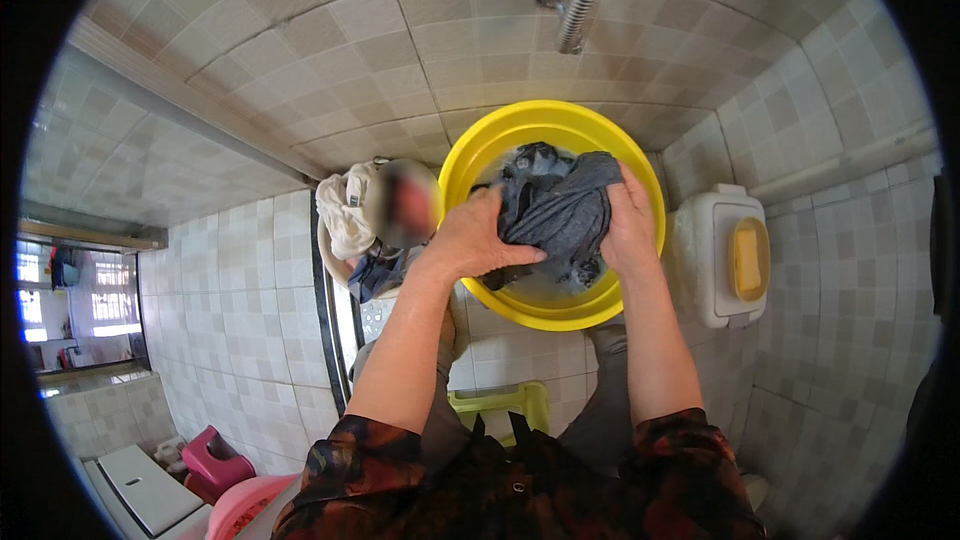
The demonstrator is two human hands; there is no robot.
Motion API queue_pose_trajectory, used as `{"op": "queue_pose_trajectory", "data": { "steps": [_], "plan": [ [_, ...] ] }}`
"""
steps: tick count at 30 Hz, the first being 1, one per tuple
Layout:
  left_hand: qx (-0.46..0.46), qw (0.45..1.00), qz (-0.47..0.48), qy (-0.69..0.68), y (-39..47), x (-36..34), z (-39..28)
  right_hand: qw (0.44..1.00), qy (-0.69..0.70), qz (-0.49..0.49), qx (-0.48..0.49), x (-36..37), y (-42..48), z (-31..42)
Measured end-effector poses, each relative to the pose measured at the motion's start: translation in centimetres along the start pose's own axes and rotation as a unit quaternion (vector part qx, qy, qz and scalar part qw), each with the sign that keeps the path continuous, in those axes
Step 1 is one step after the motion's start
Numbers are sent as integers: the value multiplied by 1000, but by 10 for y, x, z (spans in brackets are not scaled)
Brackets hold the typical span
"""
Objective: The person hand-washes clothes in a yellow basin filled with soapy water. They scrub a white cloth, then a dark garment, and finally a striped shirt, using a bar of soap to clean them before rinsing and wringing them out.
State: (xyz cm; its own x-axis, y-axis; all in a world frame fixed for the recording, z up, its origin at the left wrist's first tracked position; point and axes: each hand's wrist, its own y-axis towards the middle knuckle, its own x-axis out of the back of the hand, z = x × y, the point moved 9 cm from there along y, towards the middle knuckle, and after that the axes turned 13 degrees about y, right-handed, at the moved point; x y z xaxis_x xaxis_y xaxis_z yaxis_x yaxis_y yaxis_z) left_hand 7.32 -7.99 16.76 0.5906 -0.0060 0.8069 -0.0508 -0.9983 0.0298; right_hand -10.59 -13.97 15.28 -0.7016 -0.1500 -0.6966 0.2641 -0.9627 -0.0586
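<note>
A round yellow plastic basin [551, 319] stands on the tiled floor before me, with cloudy water and dark wet clothes in it. A bunched dark grey cloth garment [574, 202] lies between my hands, above the other clothes. My right hand [631, 221] grips its right edge, fingers curled round the fabric. My left hand [480, 236] lies over the left side of the garment with thumb and fingers spread; whether it pinches any fabric is not plain.
Left of the basin, a tub holds white clothing [346, 214] and other garments. A yellow soap dish with a soap bar [747, 259] sits on a white lidded container [712, 270] at right. A green plastic stool [536, 397] is below; a metal shower hose [589, 0] hangs above.
</note>
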Motion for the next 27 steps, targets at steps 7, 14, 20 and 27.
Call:
{"op": "queue_pose_trajectory", "data": {
  "steps": [7, 14, 20, 27],
  "plan": [
    [52, 983, 77, -156, 10, -27, 3, 982, -171, -15, 74, 24, 14, 41],
    [263, 735, -40, -623, 8, -30, 21, 877, -436, -22, 202, 17, 7, 64],
    [275, 617, 15, -737, 5, -40, 15, 898, -430, 84, 20, 9, 5, 30],
    [229, 576, 43, -783, 5, -41, 8, 855, -472, 214, -17, -28, -19, -44]
  ]
}}
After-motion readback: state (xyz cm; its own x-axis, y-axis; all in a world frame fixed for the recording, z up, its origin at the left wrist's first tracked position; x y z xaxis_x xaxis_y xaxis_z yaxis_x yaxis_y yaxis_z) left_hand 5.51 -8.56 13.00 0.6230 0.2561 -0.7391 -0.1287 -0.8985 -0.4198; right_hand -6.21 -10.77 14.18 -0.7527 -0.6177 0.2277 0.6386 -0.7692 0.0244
